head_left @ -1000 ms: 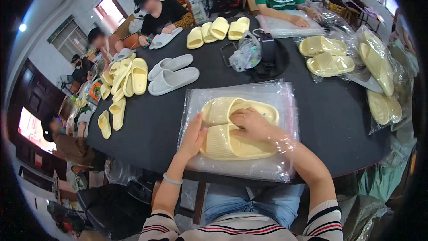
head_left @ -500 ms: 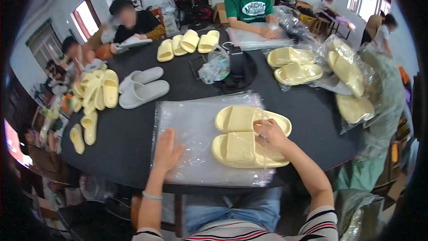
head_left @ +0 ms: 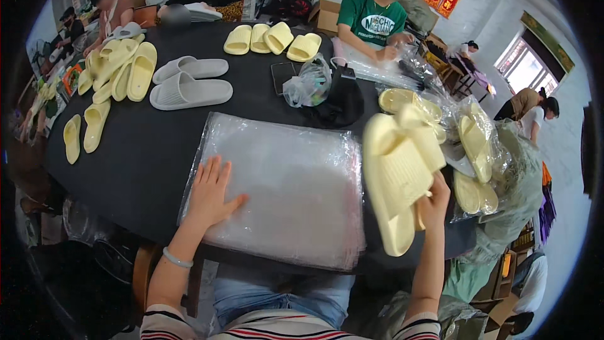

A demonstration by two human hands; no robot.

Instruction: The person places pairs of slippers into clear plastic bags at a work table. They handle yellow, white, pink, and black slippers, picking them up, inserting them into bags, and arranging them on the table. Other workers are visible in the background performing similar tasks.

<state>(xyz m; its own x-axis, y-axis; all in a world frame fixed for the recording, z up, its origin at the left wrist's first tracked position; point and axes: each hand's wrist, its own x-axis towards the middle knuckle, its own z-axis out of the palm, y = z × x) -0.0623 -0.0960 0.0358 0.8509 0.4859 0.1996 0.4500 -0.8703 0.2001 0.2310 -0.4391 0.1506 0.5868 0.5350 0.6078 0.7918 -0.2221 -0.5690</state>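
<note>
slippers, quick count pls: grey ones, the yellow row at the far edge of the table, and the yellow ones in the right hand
grey slippers: 2
far-row yellow slippers: 4
held yellow slippers, in the right hand: 2
total: 8

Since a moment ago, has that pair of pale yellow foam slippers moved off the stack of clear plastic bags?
Yes. The pale yellow foam slippers were lifted by the right hand, off to the right of the stack of clear plastic bags.
</note>
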